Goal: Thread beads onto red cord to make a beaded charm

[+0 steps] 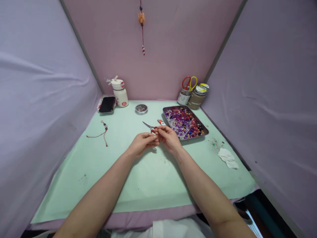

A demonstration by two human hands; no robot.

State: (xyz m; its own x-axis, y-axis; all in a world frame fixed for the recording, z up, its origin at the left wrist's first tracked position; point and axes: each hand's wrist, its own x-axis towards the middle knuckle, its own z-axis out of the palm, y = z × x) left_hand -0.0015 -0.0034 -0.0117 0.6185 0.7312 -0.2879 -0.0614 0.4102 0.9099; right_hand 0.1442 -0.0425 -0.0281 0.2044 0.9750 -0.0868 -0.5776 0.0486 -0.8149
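Note:
Over the middle of the green-covered table (pixel 119 175), my left hand (pixel 143 144) and my right hand (pixel 168 137) meet with fingers pinched close together. What they pinch is too small to make out. Just beyond the fingertips lies a pair of red-handled scissors (pixel 148 125), blades toward the left, its handles partly hidden behind my right hand. Past my right hand is a red and white lighter (pixel 161 122). A dark metal tray (pixel 207 132) full of purple, red, clear and black beads sits to the right of it.
At the back left are a phone (pixel 107 104) and a white bottle (pixel 121 94). A round tin (pixel 141 109) stands mid-back; jars (pixel 196 99), one holding scissors (pixel 189 82), stand back right. A corded bracelet (pixel 105 129) lies left, a crumpled tissue (pixel 228 158) right. A beaded cord (pixel 142 29) hangs behind.

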